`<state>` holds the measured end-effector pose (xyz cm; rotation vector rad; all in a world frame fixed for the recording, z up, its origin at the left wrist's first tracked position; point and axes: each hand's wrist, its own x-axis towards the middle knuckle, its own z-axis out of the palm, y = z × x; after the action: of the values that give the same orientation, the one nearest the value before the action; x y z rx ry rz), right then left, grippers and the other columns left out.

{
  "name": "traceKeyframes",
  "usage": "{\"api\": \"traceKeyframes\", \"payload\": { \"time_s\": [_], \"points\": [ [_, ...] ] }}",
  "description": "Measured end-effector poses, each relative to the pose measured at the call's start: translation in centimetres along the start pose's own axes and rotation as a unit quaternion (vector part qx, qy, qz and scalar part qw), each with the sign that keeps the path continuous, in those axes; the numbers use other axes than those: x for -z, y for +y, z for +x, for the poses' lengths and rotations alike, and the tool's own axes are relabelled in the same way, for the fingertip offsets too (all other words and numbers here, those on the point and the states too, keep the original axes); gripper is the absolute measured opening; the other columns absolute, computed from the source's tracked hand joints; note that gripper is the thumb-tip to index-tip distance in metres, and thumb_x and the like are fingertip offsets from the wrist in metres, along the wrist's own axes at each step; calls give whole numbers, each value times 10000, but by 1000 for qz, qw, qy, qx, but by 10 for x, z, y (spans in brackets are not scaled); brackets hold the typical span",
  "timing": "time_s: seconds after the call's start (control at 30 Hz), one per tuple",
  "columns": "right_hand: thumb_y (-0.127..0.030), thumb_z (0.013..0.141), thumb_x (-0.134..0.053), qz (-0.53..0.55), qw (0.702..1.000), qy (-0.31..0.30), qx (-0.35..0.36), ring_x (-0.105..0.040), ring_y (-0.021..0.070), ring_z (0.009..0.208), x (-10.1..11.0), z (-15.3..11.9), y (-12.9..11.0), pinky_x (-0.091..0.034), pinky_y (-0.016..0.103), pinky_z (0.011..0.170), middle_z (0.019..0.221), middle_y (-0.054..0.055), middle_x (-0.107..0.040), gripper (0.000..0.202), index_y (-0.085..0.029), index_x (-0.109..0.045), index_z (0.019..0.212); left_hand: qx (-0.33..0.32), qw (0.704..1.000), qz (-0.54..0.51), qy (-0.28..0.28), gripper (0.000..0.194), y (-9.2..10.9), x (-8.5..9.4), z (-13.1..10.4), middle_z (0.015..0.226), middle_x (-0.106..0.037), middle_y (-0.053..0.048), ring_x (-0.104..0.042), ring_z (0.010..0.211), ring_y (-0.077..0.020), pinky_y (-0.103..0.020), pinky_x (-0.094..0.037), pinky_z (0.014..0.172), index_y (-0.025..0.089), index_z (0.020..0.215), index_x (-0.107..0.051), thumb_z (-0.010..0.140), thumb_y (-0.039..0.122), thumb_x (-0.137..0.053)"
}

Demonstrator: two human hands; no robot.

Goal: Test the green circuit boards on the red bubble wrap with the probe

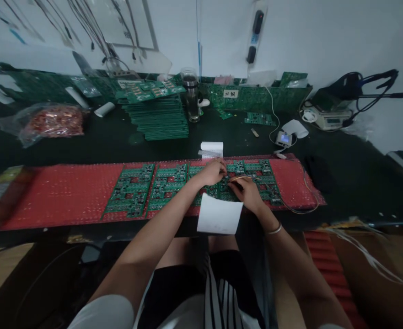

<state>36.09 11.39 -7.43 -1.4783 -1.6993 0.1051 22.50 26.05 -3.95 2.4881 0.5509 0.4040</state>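
Several green circuit boards [166, 186] lie in a row on a sheet of red bubble wrap [67, 194]. My left hand [214, 173] is over the boards right of the row's middle, its fingers pinched together low at a board; what they hold, if anything, is too small to make out. Just right of it, my right hand [246, 191] is closed near the same board, its fingertips on the end of a thin pale cable [307, 211]. This cable loops off to the right across the wrap. A strip of white paper [219, 215] hangs at the table's front edge, below my hands.
Behind the boards lie a paper roll [211, 146] and a metal ruler [209, 153]. Farther back stand a tall stack of circuit boards [163, 119], a bottle [191, 98] and a bag of copper-coloured parts [55, 121]. A small display device [284, 139] and a scale [331, 119] are at right.
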Motion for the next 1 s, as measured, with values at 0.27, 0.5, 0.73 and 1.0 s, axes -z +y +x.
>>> {"api": "traceKeyframes", "payload": {
  "time_s": [0.27,0.5,0.73,1.0],
  "points": [
    [-297,945,-588,-1,1000,1,2,-701,227,884,1,0,-3,-548,389,844,921,57,-756,125,-226,-688,919,3,999,48,3,187,3,-5,-1,977,-654,-101,-617,1002,-257,-416,-513,938,171,724,-724,750,48,-586],
    [-321,942,-582,-1,1000,-2,-10,-702,228,913,-1,1,-3,-552,397,863,971,58,-759,145,-237,-700,934,3,997,72,37,236,6,-9,-13,1093,-652,-123,-595,1086,-260,-416,-500,975,144,1000,-699,828,65,-557],
    [-301,916,-599,69,996,-40,-40,-717,237,913,7,3,-1,-555,393,859,959,63,-767,141,-234,-723,907,-73,973,217,-21,290,7,-11,-47,1327,-605,-102,-528,1215,-298,-431,-442,992,221,1194,-686,939,303,-573],
    [-438,895,-586,12,993,51,-104,-646,196,736,4,65,-9,-503,332,725,770,54,-700,279,-218,-638,730,-39,977,209,-3,370,33,-4,-57,1299,-596,-144,-515,1219,-326,-474,-435,983,153,1186,-678,990,390,-472]
  ]
}}
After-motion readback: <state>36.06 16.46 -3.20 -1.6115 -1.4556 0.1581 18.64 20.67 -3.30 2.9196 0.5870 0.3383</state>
